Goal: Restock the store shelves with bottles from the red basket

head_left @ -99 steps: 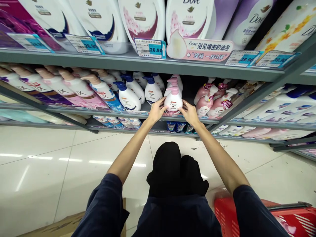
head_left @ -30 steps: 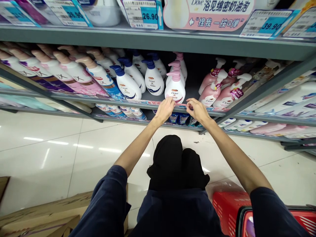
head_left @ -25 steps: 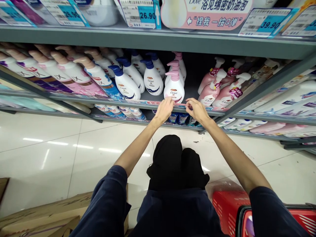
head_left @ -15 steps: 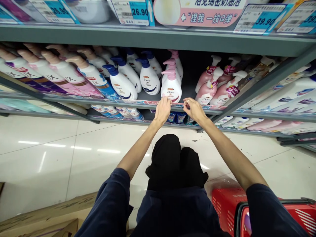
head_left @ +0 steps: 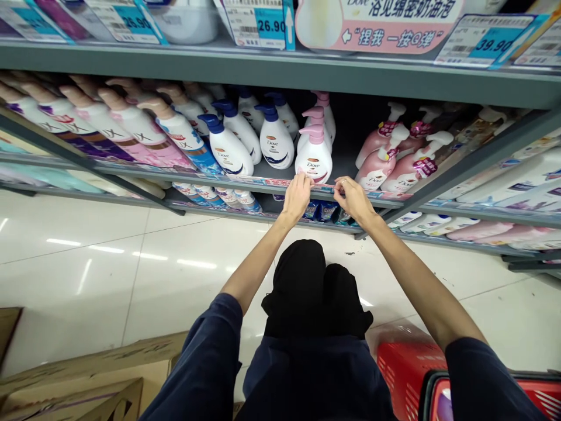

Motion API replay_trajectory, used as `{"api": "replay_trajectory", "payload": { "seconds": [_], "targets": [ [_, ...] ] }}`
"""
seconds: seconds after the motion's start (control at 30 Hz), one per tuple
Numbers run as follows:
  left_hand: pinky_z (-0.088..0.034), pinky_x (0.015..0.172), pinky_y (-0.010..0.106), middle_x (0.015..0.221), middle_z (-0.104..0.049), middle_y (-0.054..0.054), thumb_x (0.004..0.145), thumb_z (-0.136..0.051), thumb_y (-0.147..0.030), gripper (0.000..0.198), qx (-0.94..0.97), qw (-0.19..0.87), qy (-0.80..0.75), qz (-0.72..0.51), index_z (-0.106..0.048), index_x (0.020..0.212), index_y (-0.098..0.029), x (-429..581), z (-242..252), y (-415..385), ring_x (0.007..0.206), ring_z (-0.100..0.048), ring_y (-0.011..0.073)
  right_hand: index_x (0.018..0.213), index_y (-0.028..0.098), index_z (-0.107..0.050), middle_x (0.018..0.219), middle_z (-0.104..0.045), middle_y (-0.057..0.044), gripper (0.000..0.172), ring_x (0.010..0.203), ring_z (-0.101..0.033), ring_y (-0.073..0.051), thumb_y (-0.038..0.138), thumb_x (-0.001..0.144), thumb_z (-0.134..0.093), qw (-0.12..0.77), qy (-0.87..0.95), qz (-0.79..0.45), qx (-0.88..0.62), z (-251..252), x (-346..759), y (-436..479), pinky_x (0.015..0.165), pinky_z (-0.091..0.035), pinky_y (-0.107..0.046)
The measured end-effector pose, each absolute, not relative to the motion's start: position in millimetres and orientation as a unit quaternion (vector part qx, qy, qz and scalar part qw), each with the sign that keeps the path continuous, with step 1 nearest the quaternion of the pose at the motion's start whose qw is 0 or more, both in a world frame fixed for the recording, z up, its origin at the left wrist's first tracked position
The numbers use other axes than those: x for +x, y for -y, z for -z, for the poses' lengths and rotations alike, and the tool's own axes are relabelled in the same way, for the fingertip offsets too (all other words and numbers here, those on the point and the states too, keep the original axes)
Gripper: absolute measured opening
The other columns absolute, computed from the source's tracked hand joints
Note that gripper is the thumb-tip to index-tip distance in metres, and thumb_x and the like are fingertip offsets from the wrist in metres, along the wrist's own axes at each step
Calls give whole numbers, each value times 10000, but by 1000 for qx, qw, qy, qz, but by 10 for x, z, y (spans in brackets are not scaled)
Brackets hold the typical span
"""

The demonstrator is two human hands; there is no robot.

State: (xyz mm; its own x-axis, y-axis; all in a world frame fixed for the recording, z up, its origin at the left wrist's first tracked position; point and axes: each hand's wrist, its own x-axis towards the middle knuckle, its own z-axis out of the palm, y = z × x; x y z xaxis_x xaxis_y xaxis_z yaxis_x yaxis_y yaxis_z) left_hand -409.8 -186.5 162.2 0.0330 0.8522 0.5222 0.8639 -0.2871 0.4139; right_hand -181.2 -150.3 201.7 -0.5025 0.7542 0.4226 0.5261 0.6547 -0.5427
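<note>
both the left arm and the right arm reach forward and angle inward from dark sleeves, wrists slightly bent. the left hand and right hand sit near each other without touching, backs up, fingers curled forward and down. a ring shows on one finger of the right hand.

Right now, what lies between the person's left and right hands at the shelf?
In the head view, the shelf edge's pinkish label strip runs between the left hand and right hand; blue packets show lower down.
</note>
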Motion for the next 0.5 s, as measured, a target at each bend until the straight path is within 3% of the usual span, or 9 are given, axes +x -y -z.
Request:
{"api": "replay_trajectory", "payload": {
  "seconds": [0.13,0.3,0.5],
  "targets": [
    [-556,905,422,1112,-681,151,1177,-426,-358,329,-709,53,589,383,-686,1078,-182,-4122,-1604,1920,1018,-672,286,1007,239,-639,1233,-758,-148,35,1096,-748,-315,235,997,-606,320,851,-169,-380,-2028,-1800,1491,1013,-634,-496],
    [-562,892,411,1102,-673,150,1158,-517,-317,254,-714,55,577,393,-697,1055,-170,-4172,-1614,1940,1026,-660,282,974,232,-663,1273,-766,-157,54,1151,-754,-331,218,1000,-618,308,859,-155,-379,-2055,-1803,1470,1015,-625,-494],
    [-579,920,421,1116,-668,147,1135,-582,-306,194,-710,49,576,402,-698,1066,-166,-4151,-1615,1919,1048,-662,283,1118,206,-706,1212,-761,-161,135,990,-751,-325,279,1023,-643,309,857,-148,-386,-2045,-1767,1427,964,-624,-503]
  ]
}}
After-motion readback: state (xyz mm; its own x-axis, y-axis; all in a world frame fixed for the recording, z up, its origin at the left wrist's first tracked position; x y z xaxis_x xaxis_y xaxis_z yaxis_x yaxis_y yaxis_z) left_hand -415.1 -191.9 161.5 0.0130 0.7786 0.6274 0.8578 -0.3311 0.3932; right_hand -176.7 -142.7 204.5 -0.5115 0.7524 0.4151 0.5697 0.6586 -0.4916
